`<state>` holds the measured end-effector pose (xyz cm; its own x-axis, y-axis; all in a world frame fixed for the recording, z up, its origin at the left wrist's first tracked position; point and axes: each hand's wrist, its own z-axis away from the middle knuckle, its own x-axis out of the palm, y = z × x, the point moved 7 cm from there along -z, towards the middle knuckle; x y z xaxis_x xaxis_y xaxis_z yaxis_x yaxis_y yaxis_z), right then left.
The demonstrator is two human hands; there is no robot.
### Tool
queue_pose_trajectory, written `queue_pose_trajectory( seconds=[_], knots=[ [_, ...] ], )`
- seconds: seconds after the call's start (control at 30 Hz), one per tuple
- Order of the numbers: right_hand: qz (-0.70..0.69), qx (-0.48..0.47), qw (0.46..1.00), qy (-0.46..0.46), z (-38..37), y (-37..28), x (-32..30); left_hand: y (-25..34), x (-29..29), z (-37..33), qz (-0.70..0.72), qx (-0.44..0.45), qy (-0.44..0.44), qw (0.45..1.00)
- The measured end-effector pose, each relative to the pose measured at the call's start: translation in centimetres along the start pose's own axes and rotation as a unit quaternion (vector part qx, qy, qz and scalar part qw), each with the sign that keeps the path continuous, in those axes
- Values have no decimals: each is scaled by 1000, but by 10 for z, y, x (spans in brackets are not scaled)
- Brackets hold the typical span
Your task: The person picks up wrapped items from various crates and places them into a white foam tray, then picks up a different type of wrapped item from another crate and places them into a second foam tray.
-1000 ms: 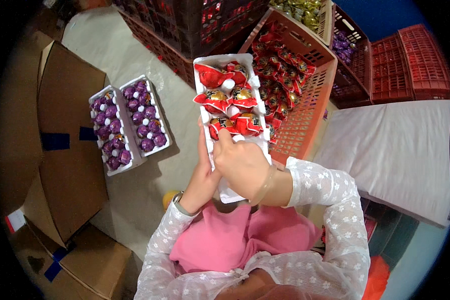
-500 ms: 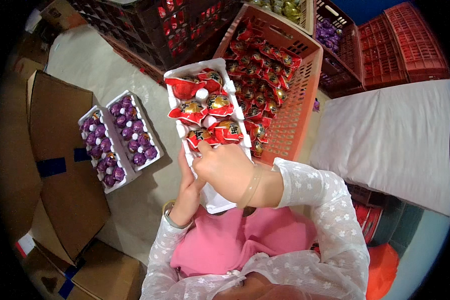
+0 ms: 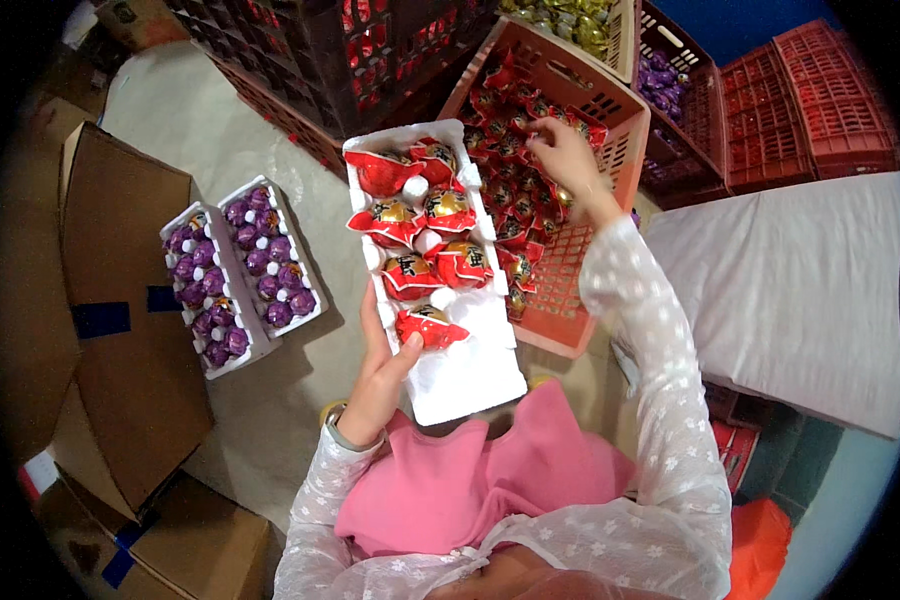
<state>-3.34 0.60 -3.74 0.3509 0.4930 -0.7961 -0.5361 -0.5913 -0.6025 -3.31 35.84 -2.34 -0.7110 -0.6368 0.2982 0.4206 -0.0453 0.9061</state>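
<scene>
My left hand point(image 3: 377, 388) grips the left side of a long white foam tray point(image 3: 467, 385), its thumb resting beside the lowest packet. Several round packets in red and gold wrappers point(image 3: 392, 218) sit in the tray's hollows in paired rows; the lowest row holds a single red packet point(image 3: 430, 326) on the left. The near end of the tray is bare white foam. Over the pink-red plastic crate point(image 3: 618, 165) to the right, my right hand point(image 3: 568, 165) reaches down with thumb and fingers apart, just above a heap of the same red packets point(image 3: 515, 190).
Two white trays of purple-wrapped balls point(image 3: 262, 255) lie on the floor at left, beside open cardboard boxes point(image 3: 130, 290). Dark crates point(image 3: 280, 70) stack up ahead. A crate of purple packets point(image 3: 660, 85) and red crates point(image 3: 800, 100) stand far right, behind a white-covered surface point(image 3: 780, 280).
My right hand has left the tray and moved up and right over the crate. A red packet now shows in the tray's lowest filled row. My left hand still holds the tray.
</scene>
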Motion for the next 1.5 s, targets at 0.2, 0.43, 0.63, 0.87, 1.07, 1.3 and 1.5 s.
queue_pose_trajectory(
  seconds=[0.2, 0.43, 0.63, 0.87, 1.07, 1.3, 1.5],
  knots=[
    [412, 104, 903, -68, -22, 82, 84, -12, -15, 4, -38, 10, 20, 999],
    [349, 119, 923, -111, -36, 101, 64, -5, -4, 1, -49, 41, 16, 998],
    [177, 107, 960, -187, -40, 116, 46, -1, -2, 0, -29, 57, 18, 998],
    [-485, 156, 839, -194, 48, 40, -8, 4, 4, -1, 1, 40, 48, 998],
    [-654, 126, 693, -274, 138, -61, -22, 4, 5, -5, 29, 48, 58, 997],
    [-94, -211, 944, -234, 167, -137, -27, 1, 4, -7, 31, 44, 49, 997],
    [150, -285, 929, -179, 186, -169, 1, 1, 5, -10, 52, 51, 36, 997]
  ],
)
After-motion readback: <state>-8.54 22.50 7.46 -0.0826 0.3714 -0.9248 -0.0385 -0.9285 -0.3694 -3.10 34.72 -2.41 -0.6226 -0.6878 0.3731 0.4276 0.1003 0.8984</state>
